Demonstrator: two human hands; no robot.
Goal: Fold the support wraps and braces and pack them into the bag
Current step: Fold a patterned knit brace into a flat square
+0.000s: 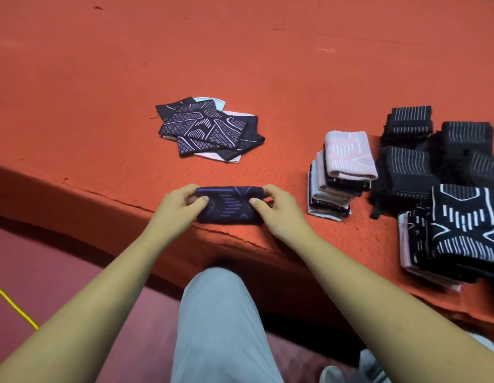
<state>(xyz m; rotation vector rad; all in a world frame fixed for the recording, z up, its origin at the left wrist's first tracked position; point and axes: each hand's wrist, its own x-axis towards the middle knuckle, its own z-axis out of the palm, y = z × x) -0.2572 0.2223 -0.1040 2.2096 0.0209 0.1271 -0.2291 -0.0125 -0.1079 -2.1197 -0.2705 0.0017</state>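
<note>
No text, label, brand or number that I can read anywhere in the head view. Dark folded wrap (229,205) nearest me: purple woven bars and chevrons, pattern only, no letters. Loose pile of wraps (210,128) further back: pale lattice and angular outlines, no characters. Pink-topped stack (348,158) and black stack (466,228) at right: white stripes and line shapes, nothing I can make out as writing.

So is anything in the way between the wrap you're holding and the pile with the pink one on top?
No. The left hand and right hand grip the wrap, and only bare red table lies between it and the pile. No bag shows.
</note>
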